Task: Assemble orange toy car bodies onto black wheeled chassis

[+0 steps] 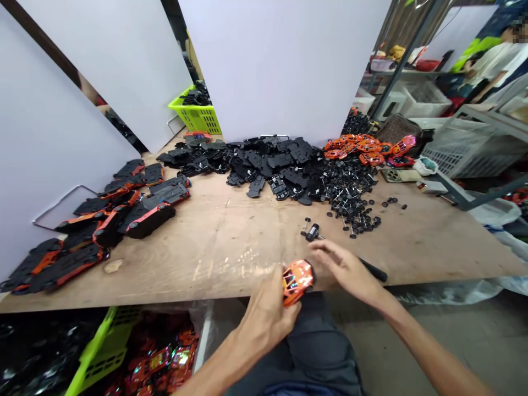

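Note:
My left hand (270, 305) is closed around an orange toy car (297, 280), just past the table's front edge. The car's shiny body faces up, and a dark edge shows on its right side. My right hand (340, 264) is held over a hammer, its fingers stretched out and apart from the car. The hammer's black head (313, 232) shows beyond my fingertips and its black handle (373, 269) sticks out behind my wrist. The middle of the hammer is hidden by my hand. A wheel axle (306, 226) lies beside the hammer head.
Black car bases (258, 162) are heaped along the back, beside piled wheel axles (350, 192) and orange car bodies (363, 146). Several assembled cars (150, 217) lie upside down at left. Below the table stands a green crate (99, 352). A person (490, 66) is at far right.

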`<state>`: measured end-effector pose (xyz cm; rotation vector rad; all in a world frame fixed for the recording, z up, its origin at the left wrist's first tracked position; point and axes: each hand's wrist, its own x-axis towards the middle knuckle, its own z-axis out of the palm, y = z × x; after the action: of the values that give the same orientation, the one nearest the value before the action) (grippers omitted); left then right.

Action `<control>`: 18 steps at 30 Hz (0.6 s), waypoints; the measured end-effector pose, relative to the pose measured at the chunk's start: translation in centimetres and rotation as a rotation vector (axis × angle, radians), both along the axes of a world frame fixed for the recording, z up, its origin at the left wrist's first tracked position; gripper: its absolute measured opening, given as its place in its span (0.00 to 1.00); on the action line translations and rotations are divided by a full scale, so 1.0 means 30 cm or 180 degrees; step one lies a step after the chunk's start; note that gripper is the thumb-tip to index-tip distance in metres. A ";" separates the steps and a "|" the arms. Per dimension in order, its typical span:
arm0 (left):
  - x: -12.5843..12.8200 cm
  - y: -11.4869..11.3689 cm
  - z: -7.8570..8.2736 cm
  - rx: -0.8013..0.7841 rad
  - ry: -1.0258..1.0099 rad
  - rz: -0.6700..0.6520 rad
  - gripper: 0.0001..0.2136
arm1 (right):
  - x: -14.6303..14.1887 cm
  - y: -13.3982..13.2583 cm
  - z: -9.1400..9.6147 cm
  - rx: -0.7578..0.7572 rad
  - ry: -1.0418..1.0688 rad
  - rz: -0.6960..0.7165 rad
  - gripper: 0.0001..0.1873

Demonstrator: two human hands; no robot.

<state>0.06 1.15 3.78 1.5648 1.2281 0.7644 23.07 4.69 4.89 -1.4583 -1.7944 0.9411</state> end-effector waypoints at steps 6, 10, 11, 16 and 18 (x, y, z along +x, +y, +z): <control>0.008 -0.071 -0.065 -0.3920 -0.3585 -0.0095 0.14 | 0.190 0.020 -0.087 0.1225 -0.2380 -0.0346 0.20; 0.017 -0.064 -0.131 -0.4505 -0.4279 0.0172 0.16 | 0.175 -0.066 -0.049 0.0852 -0.1758 -0.0302 0.13; 0.015 -0.058 -0.140 -0.4516 -0.4294 0.0195 0.17 | 0.158 -0.087 -0.027 0.0742 -0.1479 -0.0185 0.14; 0.000 -0.034 -0.133 -0.4805 -0.4446 0.0113 0.18 | 0.058 -0.126 0.052 0.0748 -0.1131 0.1140 0.28; -0.001 -0.031 -0.123 -0.4892 -0.4501 0.0132 0.18 | 0.032 -0.120 0.052 0.0938 -0.1105 0.1099 0.32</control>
<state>0.04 0.23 0.10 -0.3620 0.3687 0.4512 24.03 1.09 6.45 -1.1992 -2.3801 0.5656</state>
